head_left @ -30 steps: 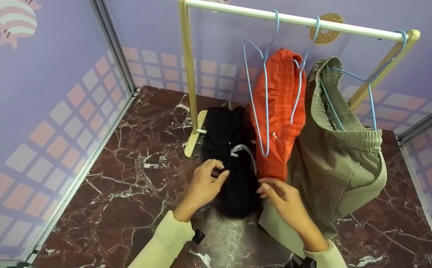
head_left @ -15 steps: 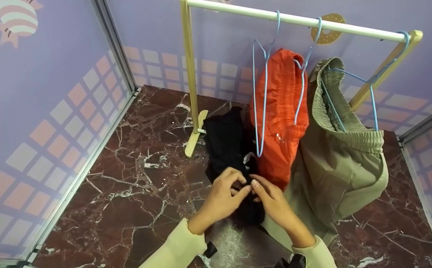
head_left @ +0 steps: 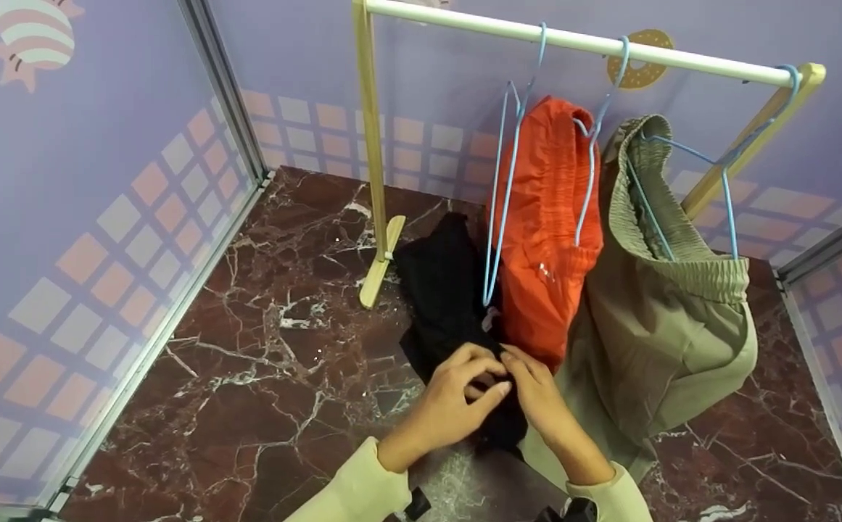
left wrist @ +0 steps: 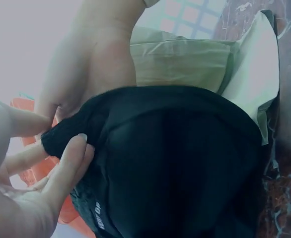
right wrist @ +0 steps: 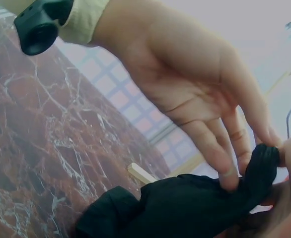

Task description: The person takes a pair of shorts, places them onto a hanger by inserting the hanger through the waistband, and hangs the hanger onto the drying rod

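Note:
Black drawstring pants (head_left: 439, 290) hang down in a bunch between my two hands, low in front of the rack. With thumb and fingers my left hand (head_left: 457, 395) pinches their waistband edge; the left wrist view shows the thumb on the black cloth (left wrist: 175, 163). My right hand (head_left: 540, 395) holds the same edge close beside it, its fingertips partly hidden. White lettering (left wrist: 100, 213) shows near the waistband. Just above the hands, a bare blue hanger (head_left: 542, 43) dangles from the rack bar, turned nearly edge-on.
Orange pants (head_left: 547, 210) and khaki pants (head_left: 667, 341) hang on blue hangers to the right. The small rack has a white bar (head_left: 464, 20) and a wooden foot (head_left: 377, 279) at left. Marbled floor (head_left: 246, 377) lies below, with patterned walls (head_left: 101, 254) around.
Both hands have come together and moved right, taking hold of the black pants' waistband. The cloth has shifted and bunched rightward. The bare hanger has swung round to nearly edge-on.

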`<state>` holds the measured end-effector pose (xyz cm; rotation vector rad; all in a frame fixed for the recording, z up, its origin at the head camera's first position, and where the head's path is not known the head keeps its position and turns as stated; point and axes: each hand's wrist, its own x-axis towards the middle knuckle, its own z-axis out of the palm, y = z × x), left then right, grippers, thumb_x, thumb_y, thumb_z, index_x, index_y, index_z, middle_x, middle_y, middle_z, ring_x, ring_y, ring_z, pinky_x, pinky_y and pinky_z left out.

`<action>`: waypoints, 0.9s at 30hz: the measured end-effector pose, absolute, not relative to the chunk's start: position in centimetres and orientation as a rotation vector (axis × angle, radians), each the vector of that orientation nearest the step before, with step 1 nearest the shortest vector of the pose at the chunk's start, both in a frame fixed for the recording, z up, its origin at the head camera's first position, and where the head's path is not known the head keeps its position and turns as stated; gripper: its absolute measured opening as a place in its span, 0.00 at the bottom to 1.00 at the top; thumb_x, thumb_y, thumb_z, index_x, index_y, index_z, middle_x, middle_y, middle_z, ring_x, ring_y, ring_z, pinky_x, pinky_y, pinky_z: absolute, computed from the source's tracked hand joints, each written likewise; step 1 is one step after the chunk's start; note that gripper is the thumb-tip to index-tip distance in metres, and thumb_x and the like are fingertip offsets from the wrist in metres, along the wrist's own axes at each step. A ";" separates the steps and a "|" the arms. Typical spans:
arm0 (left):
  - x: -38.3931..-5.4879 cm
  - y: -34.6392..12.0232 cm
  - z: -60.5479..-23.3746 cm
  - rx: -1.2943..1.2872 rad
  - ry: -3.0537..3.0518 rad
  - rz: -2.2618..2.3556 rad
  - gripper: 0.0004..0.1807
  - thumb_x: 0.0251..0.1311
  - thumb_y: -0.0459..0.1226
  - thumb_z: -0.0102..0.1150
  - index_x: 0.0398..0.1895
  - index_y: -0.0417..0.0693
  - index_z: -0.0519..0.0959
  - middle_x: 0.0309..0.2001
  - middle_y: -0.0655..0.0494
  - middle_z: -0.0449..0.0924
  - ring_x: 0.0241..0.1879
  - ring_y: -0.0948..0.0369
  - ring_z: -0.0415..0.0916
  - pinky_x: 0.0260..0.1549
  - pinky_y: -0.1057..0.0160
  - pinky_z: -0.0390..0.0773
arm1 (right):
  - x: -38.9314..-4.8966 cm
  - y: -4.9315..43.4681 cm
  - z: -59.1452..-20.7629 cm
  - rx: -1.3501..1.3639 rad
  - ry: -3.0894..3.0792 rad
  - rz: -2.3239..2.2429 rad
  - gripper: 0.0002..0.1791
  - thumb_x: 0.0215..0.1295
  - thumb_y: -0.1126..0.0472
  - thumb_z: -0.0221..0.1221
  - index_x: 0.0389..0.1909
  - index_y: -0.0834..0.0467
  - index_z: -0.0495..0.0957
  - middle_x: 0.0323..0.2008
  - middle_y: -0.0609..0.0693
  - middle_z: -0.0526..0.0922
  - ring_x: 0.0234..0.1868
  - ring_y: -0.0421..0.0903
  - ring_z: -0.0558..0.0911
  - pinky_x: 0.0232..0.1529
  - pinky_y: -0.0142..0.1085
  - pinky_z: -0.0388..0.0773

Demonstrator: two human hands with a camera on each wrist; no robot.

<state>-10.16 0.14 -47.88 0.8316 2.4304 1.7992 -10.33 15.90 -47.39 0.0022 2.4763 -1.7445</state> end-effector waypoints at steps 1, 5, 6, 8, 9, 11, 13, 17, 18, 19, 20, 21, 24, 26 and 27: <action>-10.1 0.1 -48.0 0.836 2.453 1.771 0.10 0.66 0.42 0.58 0.44 0.48 0.81 0.48 0.53 0.74 0.38 0.67 0.79 0.33 0.74 0.80 | -10.2 15.9 -47.4 0.012 2.482 -1.746 0.19 0.75 0.61 0.43 0.59 0.61 0.76 0.55 0.56 0.80 0.56 0.47 0.77 0.59 0.38 0.71; -9.9 -0.2 -48.1 0.831 2.610 1.620 0.12 0.66 0.45 0.56 0.46 0.53 0.82 0.47 0.56 0.74 0.33 0.69 0.76 0.31 0.73 0.76 | -10.0 16.0 -47.5 0.008 2.507 -1.736 0.20 0.72 0.66 0.43 0.59 0.60 0.76 0.54 0.56 0.81 0.54 0.48 0.78 0.56 0.35 0.72; -9.9 -0.3 -48.2 0.831 2.648 1.590 0.12 0.66 0.46 0.56 0.46 0.54 0.83 0.46 0.57 0.74 0.31 0.69 0.76 0.31 0.73 0.75 | -10.0 16.0 -47.5 0.003 2.511 -1.730 0.20 0.72 0.66 0.44 0.59 0.59 0.76 0.54 0.56 0.81 0.54 0.48 0.78 0.56 0.35 0.72; -10.1 -0.4 -48.2 0.834 2.697 1.547 0.11 0.66 0.46 0.55 0.46 0.55 0.83 0.44 0.58 0.74 0.30 0.67 0.76 0.30 0.72 0.72 | -10.1 15.9 -47.4 0.000 2.507 -1.719 0.20 0.71 0.66 0.44 0.59 0.59 0.76 0.56 0.56 0.81 0.55 0.48 0.78 0.57 0.36 0.72; -10.2 -0.5 -48.2 0.838 2.709 1.537 0.11 0.67 0.45 0.55 0.46 0.56 0.83 0.43 0.58 0.75 0.30 0.65 0.76 0.30 0.72 0.71 | -10.1 15.9 -47.4 -0.004 2.512 -1.710 0.21 0.71 0.66 0.44 0.60 0.59 0.76 0.56 0.56 0.80 0.56 0.48 0.77 0.58 0.37 0.72; -10.4 -0.6 -48.2 0.851 2.724 1.531 0.10 0.67 0.45 0.54 0.45 0.57 0.82 0.41 0.57 0.75 0.30 0.63 0.76 0.29 0.72 0.70 | -10.2 15.9 -47.3 -0.008 2.527 -1.687 0.21 0.70 0.66 0.45 0.60 0.59 0.76 0.58 0.56 0.80 0.57 0.48 0.77 0.59 0.39 0.71; -10.7 -0.7 -48.2 0.857 2.746 1.507 0.10 0.68 0.44 0.54 0.46 0.58 0.82 0.39 0.57 0.76 0.29 0.63 0.75 0.28 0.73 0.68 | -10.2 15.9 -47.2 -0.022 2.548 -1.660 0.21 0.69 0.67 0.46 0.61 0.59 0.75 0.59 0.56 0.79 0.58 0.49 0.77 0.61 0.42 0.70; -11.2 -0.7 -48.3 0.867 2.840 1.374 0.09 0.68 0.43 0.53 0.45 0.59 0.82 0.34 0.59 0.75 0.24 0.67 0.71 0.23 0.74 0.65 | -9.9 15.9 -47.1 -0.092 2.610 -1.594 0.23 0.66 0.70 0.48 0.61 0.61 0.74 0.59 0.58 0.78 0.60 0.52 0.76 0.62 0.48 0.69; -11.4 -0.7 -48.4 0.865 2.866 1.330 0.09 0.68 0.43 0.53 0.44 0.59 0.82 0.33 0.60 0.74 0.23 0.68 0.69 0.21 0.74 0.64 | -9.8 16.0 -47.1 -0.107 2.631 -1.578 0.23 0.65 0.71 0.48 0.61 0.61 0.74 0.59 0.58 0.78 0.61 0.53 0.76 0.63 0.49 0.69; -11.5 -0.6 -48.5 0.860 2.889 1.292 0.09 0.67 0.43 0.53 0.43 0.59 0.82 0.33 0.61 0.75 0.22 0.68 0.68 0.21 0.74 0.63 | -9.6 16.0 -47.1 -0.106 2.647 -1.568 0.24 0.64 0.71 0.48 0.61 0.61 0.74 0.59 0.58 0.78 0.60 0.52 0.76 0.62 0.47 0.70; -11.6 -0.6 -48.6 0.851 2.909 1.258 0.09 0.67 0.43 0.52 0.42 0.59 0.82 0.33 0.61 0.75 0.22 0.68 0.67 0.20 0.73 0.63 | -9.6 16.0 -47.1 -0.107 2.660 -1.566 0.24 0.64 0.72 0.48 0.61 0.61 0.75 0.58 0.59 0.79 0.58 0.52 0.77 0.60 0.45 0.71; -11.7 -0.6 -48.7 0.841 2.923 1.235 0.08 0.68 0.43 0.52 0.40 0.59 0.82 0.32 0.62 0.74 0.22 0.67 0.67 0.19 0.73 0.63 | -9.5 16.1 -47.1 -0.107 2.677 -1.566 0.24 0.63 0.73 0.48 0.60 0.61 0.75 0.57 0.59 0.79 0.57 0.52 0.77 0.58 0.43 0.73; -12.0 -0.7 -49.0 0.788 2.960 1.194 0.10 0.69 0.45 0.50 0.33 0.59 0.82 0.28 0.61 0.73 0.20 0.66 0.65 0.18 0.71 0.62 | -9.3 16.4 -47.0 -0.088 2.706 -1.596 0.25 0.62 0.74 0.48 0.60 0.60 0.76 0.56 0.58 0.79 0.53 0.50 0.77 0.53 0.36 0.74; -12.2 -0.9 -49.2 0.753 2.978 1.183 0.13 0.69 0.46 0.50 0.28 0.58 0.80 0.26 0.61 0.71 0.18 0.65 0.64 0.17 0.70 0.60 | -9.1 16.6 -46.8 -0.091 2.733 -1.607 0.25 0.62 0.75 0.48 0.59 0.59 0.77 0.56 0.58 0.78 0.53 0.49 0.76 0.53 0.35 0.73; -12.3 -0.9 -49.3 0.738 2.983 1.181 0.14 0.69 0.47 0.50 0.26 0.57 0.79 0.24 0.61 0.70 0.18 0.65 0.63 0.16 0.70 0.59 | -9.0 16.8 -46.7 -0.097 2.755 -1.603 0.25 0.61 0.75 0.48 0.59 0.59 0.77 0.57 0.58 0.78 0.54 0.49 0.76 0.54 0.37 0.72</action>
